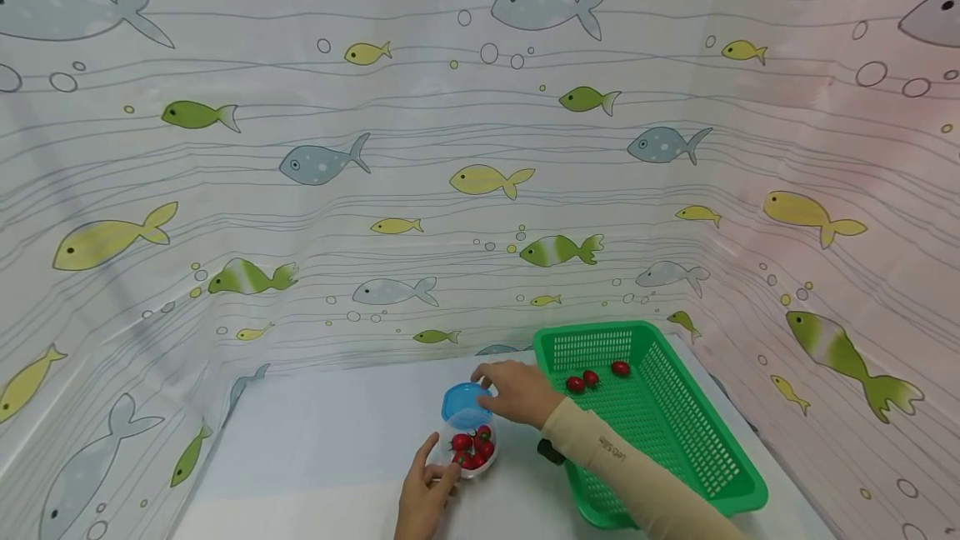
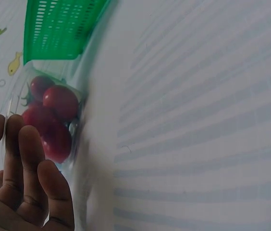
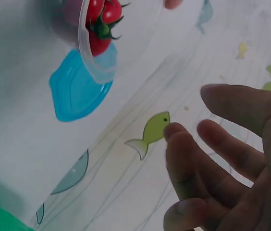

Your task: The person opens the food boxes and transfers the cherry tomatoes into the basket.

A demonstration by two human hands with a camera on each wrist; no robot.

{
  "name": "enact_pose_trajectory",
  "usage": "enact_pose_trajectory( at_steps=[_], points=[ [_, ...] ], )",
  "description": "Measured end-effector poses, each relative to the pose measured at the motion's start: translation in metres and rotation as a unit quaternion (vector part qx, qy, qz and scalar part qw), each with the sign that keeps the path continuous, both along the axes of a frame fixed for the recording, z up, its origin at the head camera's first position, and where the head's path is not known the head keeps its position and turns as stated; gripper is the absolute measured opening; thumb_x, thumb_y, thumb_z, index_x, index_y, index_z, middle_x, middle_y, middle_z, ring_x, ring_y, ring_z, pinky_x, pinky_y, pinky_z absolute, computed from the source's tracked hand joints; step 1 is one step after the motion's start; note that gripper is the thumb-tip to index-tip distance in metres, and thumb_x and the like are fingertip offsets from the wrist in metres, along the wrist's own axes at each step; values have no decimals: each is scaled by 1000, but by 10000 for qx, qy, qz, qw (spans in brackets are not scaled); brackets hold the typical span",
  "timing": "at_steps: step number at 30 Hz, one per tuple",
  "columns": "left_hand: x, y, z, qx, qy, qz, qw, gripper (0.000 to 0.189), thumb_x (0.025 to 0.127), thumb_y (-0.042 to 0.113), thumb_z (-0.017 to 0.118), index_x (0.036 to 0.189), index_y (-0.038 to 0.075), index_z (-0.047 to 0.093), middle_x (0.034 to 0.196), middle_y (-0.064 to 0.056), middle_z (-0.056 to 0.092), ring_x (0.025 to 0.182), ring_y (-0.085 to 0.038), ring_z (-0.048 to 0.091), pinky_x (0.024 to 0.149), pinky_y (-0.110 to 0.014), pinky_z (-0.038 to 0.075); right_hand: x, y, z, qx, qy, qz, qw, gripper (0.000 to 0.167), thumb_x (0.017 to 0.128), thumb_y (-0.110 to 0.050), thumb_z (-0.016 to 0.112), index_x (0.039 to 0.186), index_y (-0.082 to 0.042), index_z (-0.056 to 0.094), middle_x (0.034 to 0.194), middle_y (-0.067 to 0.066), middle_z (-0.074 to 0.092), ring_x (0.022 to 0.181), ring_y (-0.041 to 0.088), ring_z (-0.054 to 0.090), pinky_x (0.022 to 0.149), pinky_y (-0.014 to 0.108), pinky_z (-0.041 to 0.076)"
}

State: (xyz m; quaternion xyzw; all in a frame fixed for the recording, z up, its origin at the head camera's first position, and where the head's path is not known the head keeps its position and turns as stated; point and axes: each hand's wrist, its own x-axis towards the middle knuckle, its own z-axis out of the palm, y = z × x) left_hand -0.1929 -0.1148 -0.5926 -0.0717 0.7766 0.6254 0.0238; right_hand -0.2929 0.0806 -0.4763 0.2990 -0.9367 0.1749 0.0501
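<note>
Small red tomatoes with green stems fill a clear plastic container on the white table. My left hand pinches the container's near left rim, the thumb on one side of the wall and fingers on the other. Just behind the container lies a blue lid, flat on the table in the right wrist view. My right hand hovers beside and above the lid, its fingers loosely bent and apart, holding nothing. It hides the lid's right edge in the head view.
To the right stands a green perforated basket, with 3 tomatoes near its far end. The right forearm crosses over its near side. A small black object sits at the basket's left wall. Fish-patterned curtain surrounds the table.
</note>
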Motion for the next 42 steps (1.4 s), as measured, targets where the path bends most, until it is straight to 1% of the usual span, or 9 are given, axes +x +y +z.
enact_pose_trajectory(
  at_steps=[3, 8, 17, 22, 27, 31, 35, 37, 42],
  points=[
    [0, 0, 0, -28, 53, -25, 10000, 74, 98, 27, 67, 156, 0, 29, 88, -7, 72, 78, -23, 69, 67, -32, 51, 3, -6, -4, 232, -220, 52, 9995, 27, 91, -31, 76, 116, -20, 73, 102, -2, 75, 90, 13, 67, 70, 31, 55],
    [1, -1, -1, -27, 120, -28, 9999, 74, 98, 28, 68, 156, 0, 30, 88, -9, 72, 77, -23, 69, 66, -31, 50, 4, -14, -13, 412, -331, 127, 9985, 26, 89, -28, 79, 114, -20, 74, 101, -4, 75, 93, 13, 67, 74, 36, 56],
    [1, -1, 0, -15, 70, -5, 10000, 74, 98, 28, 67, 155, 0, 30, 88, -6, 72, 77, -23, 70, 65, -31, 50, 5, -19, -23, 574, -542, 45, 9969, 20, 87, -25, 81, 106, -21, 78, 98, -4, 75, 88, 11, 65, 70, 33, 54],
    [0, -1, -1, -16, 29, 0, 10000, 74, 98, 29, 67, 155, 0, 30, 88, -6, 72, 77, -22, 70, 65, -32, 50, 6, -21, -26, 609, -539, 127, 9966, 20, 87, -24, 82, 106, -22, 78, 99, -6, 74, 90, 10, 65, 72, 32, 54],
    [0, -2, -2, 18, 22, -5, 10000, 75, 97, 30, 68, 155, 0, 30, 88, -6, 72, 77, -22, 70, 65, -32, 50, 6, -25, -29, 735, -516, 142, 9959, 21, 87, -24, 82, 107, -22, 78, 98, -7, 74, 87, 9, 65, 72, 32, 55],
    [0, -1, -1, 45, 33, -3, 10000, 75, 97, 29, 69, 155, 0, 31, 88, -7, 72, 77, -23, 70, 65, -31, 50, 9, -28, -30, 861, -497, 105, 9950, 21, 87, -25, 82, 108, -22, 78, 97, -7, 74, 86, 9, 65, 72, 33, 55],
    [0, -1, -1, 44, 38, 25, 10000, 75, 97, 29, 69, 155, 0, 31, 88, -7, 72, 77, -23, 69, 65, -31, 50, 12, -29, -32, 885, -516, 182, 9946, 20, 87, -23, 82, 107, -21, 79, 96, -7, 75, 85, 7, 65, 71, 33, 55],
    [0, -1, -1, 55, 53, 28, 10000, 75, 97, 28, 69, 155, 0, 31, 88, -7, 72, 77, -23, 69, 65, -31, 50, 13, -29, -33, 903, -454, 238, 9946, 20, 87, -22, 81, 107, -21, 79, 95, -7, 75, 84, 6, 65, 70, 31, 54],
    [1, -1, -1, 142, 96, 4, 9999, 75, 97, 28, 69, 155, 0, 31, 88, -9, 72, 78, -24, 69, 65, -30, 50, 13, -31, -38, 1047, -329, 320, 9934, 19, 85, -21, 83, 104, -21, 80, 84, -11, 72, 71, 2, 59, 64, 27, 51]
  ],
)
